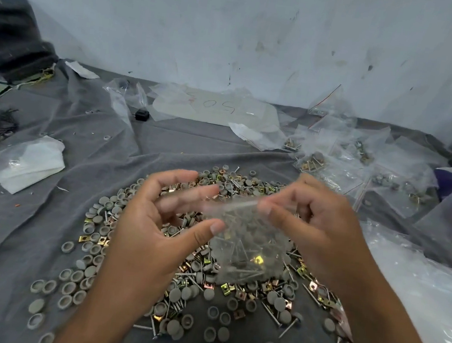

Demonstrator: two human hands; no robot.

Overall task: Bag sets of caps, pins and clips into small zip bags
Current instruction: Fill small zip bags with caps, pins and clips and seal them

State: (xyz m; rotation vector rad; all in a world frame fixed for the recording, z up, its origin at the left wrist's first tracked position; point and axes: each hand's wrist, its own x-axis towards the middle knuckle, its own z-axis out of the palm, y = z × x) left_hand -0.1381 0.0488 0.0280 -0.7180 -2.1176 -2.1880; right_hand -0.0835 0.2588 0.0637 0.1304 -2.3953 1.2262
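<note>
Small zip bag (246, 248) already filled: caps, pins, gold clip visible inside. Bag held above loose pile (207, 268) on grey cloth (42, 220). My right hand (320, 228) pinches bag's top edge; blurred. My left hand (156, 219) curled at bag's left side, thumb touching bag, fingers near strip; firm grip I cannot tell. Judged step: sealing zip. Next move calls for pressing strip shut along full width, then setting bag with finished bags (363, 159) far right. Risk: pin points piercing film.
</note>
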